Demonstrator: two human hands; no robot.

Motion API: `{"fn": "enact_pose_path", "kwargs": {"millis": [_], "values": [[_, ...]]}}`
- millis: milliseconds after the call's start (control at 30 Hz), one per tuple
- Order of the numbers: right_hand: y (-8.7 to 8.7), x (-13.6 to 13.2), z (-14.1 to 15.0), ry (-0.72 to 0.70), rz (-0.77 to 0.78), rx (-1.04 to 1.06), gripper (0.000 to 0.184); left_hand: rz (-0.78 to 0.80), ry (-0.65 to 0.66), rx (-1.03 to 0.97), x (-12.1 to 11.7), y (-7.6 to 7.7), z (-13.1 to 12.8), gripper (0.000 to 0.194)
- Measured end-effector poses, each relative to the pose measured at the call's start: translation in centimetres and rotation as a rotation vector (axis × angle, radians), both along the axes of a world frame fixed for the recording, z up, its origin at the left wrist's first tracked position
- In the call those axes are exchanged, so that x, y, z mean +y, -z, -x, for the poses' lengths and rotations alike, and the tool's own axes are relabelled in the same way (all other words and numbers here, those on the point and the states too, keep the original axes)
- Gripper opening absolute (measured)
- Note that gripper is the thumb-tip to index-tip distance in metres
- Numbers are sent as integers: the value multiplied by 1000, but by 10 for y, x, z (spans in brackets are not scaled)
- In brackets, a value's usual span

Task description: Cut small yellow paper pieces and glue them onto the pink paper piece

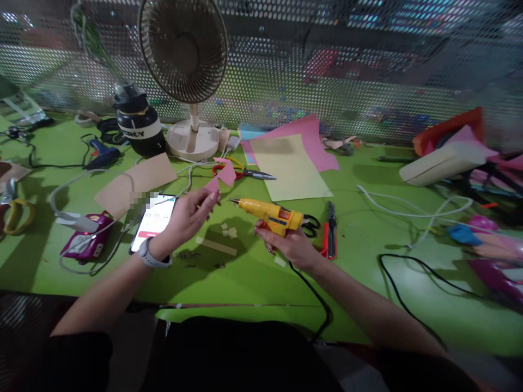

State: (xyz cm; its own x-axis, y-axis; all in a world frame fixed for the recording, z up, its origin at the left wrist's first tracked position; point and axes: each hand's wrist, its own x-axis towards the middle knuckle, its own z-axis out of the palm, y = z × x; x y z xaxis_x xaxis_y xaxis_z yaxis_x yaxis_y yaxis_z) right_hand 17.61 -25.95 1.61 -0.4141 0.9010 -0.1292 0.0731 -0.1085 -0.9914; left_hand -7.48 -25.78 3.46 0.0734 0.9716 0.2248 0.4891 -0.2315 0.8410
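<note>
A yellow hot glue gun [272, 214] is in my right hand [288, 245], its nozzle aimed left toward my other hand. My left hand [191, 213], with a watch [152, 255] on the wrist, has thumb and fingers drawn together in a pinch; anything between the fingertips is too small or hidden to tell. Just behind those fingertips is a pink paper piece [225, 173], beside red-and-yellow-handled scissors [257, 174]. A lit phone [157, 218] lies left of my left hand. Small pale paper scraps [231, 233] and a strip [216, 246] lie on the green table between my hands.
A fan [192, 139] and a dark jar [141, 128] stand at the back. Yellow paper [290, 169] overlaps pink sheets. A red cutter [331, 231] lies right of my right hand. A purple power strip [87, 239] and cables are left; a white cable [408, 209] loops at right.
</note>
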Motion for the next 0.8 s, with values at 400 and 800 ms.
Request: {"fn": "enact_pose_path", "kwargs": {"millis": [400,800], "values": [[2,-4,4,-46,4,11,37,562,164,-637,-13,3,-20,33],[12,15,-1,156,-119,-30,38,641,794,-300,-29,-11,-21,31]]}}
